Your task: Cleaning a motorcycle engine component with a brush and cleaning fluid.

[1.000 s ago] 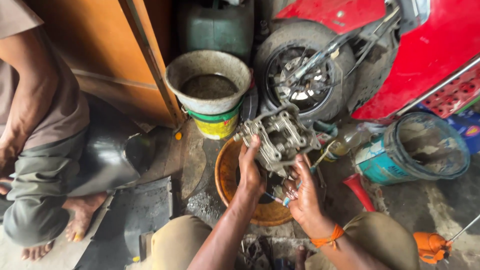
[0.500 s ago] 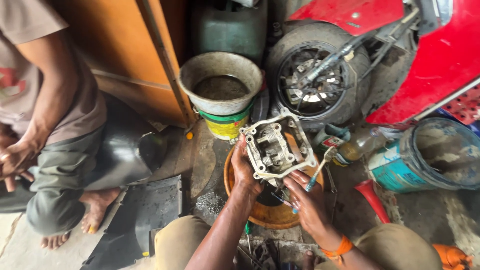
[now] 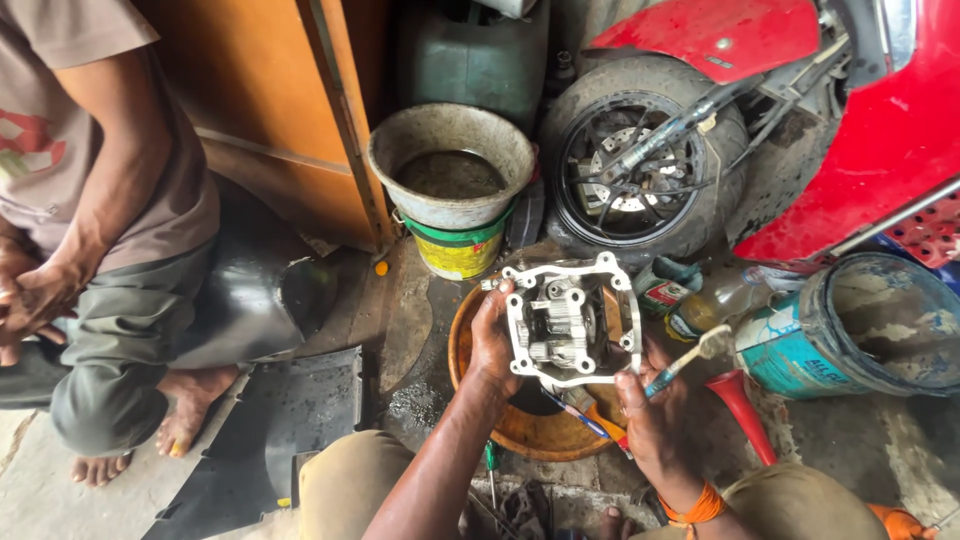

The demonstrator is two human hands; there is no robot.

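moved: since half a second back the engine cylinder head [image 3: 568, 322] has turned more square to me, its open face up, and my view has drifted a little to the right.
left hand: my left hand [image 3: 495, 335] is closed round the left edge of the cylinder head, thumb on the rim, fingers underneath.
right hand: my right hand [image 3: 655, 415] is curled shut on a small brush [image 3: 685, 358], its bristle end pointing up and right, just beside the head's lower right corner.
cylinder head: held over the round orange basin [image 3: 520, 425], not resting in it as far as i can tell.
around: grey bucket [image 3: 452, 165] stacked on a yellow and green tub [image 3: 458, 250] just behind; scooter front wheel [image 3: 640, 170] to the right; blue paint bucket [image 3: 850, 325] and red funnel [image 3: 740, 405] near my right wrist.
other person: someone sits at the left, hands clasped [image 3: 25, 300], well apart from me.
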